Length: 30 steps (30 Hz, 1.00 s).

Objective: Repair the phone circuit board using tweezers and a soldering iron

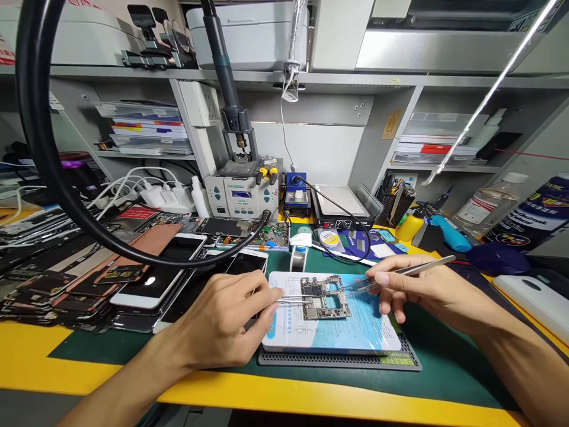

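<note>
Steel tweezers (293, 301) are pinched in the left hand (242, 314), their tips over a circuit board (317, 290). That board lies between the two hands, on a blue-and-white box (373, 323). The right hand (413, 284) grips other tweezers (424, 267), pointed toward the board's near side. Left of the left hand lie stacked phones (149, 284); beyond its fingers stands a wire spool (299, 260).

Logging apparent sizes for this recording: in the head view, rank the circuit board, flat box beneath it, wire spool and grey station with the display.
Largest to smallest:
1. Flat box
2. Grey station
3. Circuit board
4. Wire spool
</note>
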Each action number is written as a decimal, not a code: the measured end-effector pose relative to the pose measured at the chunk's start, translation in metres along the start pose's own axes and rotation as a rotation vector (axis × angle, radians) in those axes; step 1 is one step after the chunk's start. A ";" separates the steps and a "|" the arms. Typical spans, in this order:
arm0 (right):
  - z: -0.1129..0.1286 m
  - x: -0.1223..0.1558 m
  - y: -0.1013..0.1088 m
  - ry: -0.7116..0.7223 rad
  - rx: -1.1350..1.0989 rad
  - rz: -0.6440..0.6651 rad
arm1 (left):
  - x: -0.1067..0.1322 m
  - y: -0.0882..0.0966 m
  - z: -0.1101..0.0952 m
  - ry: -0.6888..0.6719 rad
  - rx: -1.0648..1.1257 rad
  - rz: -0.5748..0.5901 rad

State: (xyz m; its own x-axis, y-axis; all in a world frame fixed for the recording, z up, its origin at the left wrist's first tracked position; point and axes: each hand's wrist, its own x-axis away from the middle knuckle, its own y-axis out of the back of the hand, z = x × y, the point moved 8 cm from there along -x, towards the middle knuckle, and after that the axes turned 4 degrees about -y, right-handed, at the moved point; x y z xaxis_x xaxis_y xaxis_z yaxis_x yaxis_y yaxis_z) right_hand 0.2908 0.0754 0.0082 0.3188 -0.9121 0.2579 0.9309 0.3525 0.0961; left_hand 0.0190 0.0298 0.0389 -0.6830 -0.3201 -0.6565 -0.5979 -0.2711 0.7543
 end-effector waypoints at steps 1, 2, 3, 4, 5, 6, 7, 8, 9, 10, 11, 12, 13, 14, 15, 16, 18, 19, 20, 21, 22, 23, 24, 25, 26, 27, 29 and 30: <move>0.001 0.001 0.000 0.003 0.006 -0.001 | -0.001 0.000 0.000 -0.007 -0.012 0.005; 0.003 0.002 0.000 0.005 0.012 -0.004 | -0.001 0.000 -0.001 -0.018 -0.024 0.012; 0.004 0.002 0.000 0.008 0.016 -0.010 | -0.002 0.000 -0.003 -0.033 -0.037 0.017; 0.004 0.003 0.001 0.013 0.017 -0.017 | -0.002 0.000 -0.004 -0.050 -0.049 0.023; 0.004 0.003 0.002 0.016 0.016 -0.022 | -0.002 0.000 -0.006 -0.065 -0.062 0.029; 0.004 0.003 0.003 0.017 0.017 -0.027 | -0.002 -0.001 -0.008 -0.080 -0.070 0.036; 0.002 0.002 0.004 0.017 0.020 -0.029 | -0.001 -0.002 -0.009 -0.092 -0.074 0.042; 0.001 0.002 0.006 0.018 0.024 -0.029 | 0.000 -0.003 -0.010 -0.100 -0.072 0.049; -0.001 0.000 0.008 0.019 0.030 -0.029 | 0.001 -0.004 -0.010 -0.101 -0.069 0.057; -0.003 -0.001 0.010 0.021 0.034 -0.029 | 0.002 -0.005 -0.010 -0.100 -0.062 0.064; -0.005 -0.002 0.011 0.023 0.037 -0.027 | 0.002 -0.005 -0.010 -0.097 -0.055 0.071; -0.006 -0.003 0.013 0.026 0.038 -0.029 | 0.003 -0.006 -0.009 -0.094 -0.049 0.076; -0.007 -0.004 0.014 0.025 0.038 -0.030 | 0.004 -0.006 -0.009 -0.093 -0.045 0.079; -0.008 -0.005 0.015 0.023 0.035 -0.031 | 0.004 -0.007 -0.009 -0.092 -0.039 0.083; -0.008 -0.005 0.015 0.018 0.030 -0.032 | 0.004 -0.007 -0.008 -0.092 -0.033 0.086; -0.008 -0.005 0.015 0.014 0.022 -0.032 | 0.004 -0.007 -0.008 -0.090 -0.026 0.091; -0.008 -0.005 0.015 0.002 0.006 -0.034 | 0.004 -0.008 -0.008 -0.084 -0.010 0.102; -0.008 -0.005 0.014 -0.003 0.001 -0.035 | 0.003 -0.008 -0.008 -0.080 -0.002 0.108; -0.008 -0.005 0.014 -0.008 -0.002 -0.038 | 0.003 -0.008 -0.008 -0.078 0.004 0.111; -0.008 -0.005 0.014 -0.014 -0.005 -0.041 | 0.003 -0.008 -0.008 -0.075 0.006 0.114; -0.008 -0.005 0.014 -0.017 -0.011 -0.044 | 0.003 -0.008 -0.008 -0.073 0.006 0.115; -0.008 -0.005 0.014 -0.021 -0.019 -0.046 | 0.003 -0.008 -0.008 -0.072 0.003 0.113; -0.009 -0.004 0.014 -0.024 -0.029 -0.049 | 0.003 -0.008 -0.008 -0.073 -0.001 0.110; -0.009 -0.004 0.014 -0.027 -0.039 -0.052 | 0.003 -0.007 -0.008 -0.074 -0.006 0.107; -0.009 -0.004 0.014 -0.029 -0.049 -0.056 | 0.003 -0.007 -0.008 -0.074 -0.009 0.102; -0.008 -0.004 0.014 -0.029 -0.060 -0.060 | 0.003 -0.007 -0.009 -0.076 -0.011 0.099; -0.006 -0.003 0.012 -0.031 -0.090 -0.064 | 0.003 -0.007 -0.009 -0.072 -0.013 0.096; -0.006 -0.003 0.011 -0.034 -0.108 -0.063 | 0.002 -0.007 -0.010 -0.069 -0.012 0.095</move>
State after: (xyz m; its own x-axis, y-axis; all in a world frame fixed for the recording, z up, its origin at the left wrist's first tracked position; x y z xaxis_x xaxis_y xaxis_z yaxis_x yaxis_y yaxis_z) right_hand 0.3006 0.0810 0.0030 0.2544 -0.9236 0.2869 0.9633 0.2682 0.0093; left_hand 0.0254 0.0222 0.0322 -0.7639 -0.2812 -0.5808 -0.5247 -0.2533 0.8127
